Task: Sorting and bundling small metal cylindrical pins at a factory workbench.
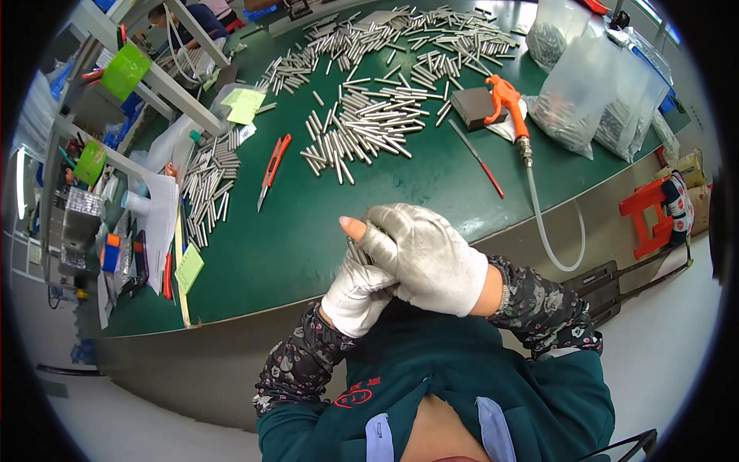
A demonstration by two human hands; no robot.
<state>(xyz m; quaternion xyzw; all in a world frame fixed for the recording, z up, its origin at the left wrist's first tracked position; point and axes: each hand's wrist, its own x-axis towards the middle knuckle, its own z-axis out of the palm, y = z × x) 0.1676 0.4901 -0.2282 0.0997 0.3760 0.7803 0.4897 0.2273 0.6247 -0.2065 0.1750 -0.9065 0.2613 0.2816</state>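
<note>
White gloves cover both hands, which press together above the near edge of the green surface (269,266): the left hand (358,296) is closed from below, and the right hand (431,258) laps over it, thumb tip bare, the two gripping metal rods (356,251) whose ends show between them; how many, the gloves hide. More rods lie beyond in a loose pile (369,123). Handling them well probably calls for an even, cupped squeeze, with the rods lying parallel and their ends level, so none slips out; smooth steel may slide against fabric. Staying clear of the red cutter knife (275,169), blade toward the person, also seems wise. As for writing, red embroidery marks the chest of the dark green garment (462,362), a small emblem with characters above it. A yellow-green note (189,268) at left carries faint marks, too small to read. No brand is clearly legible.
</note>
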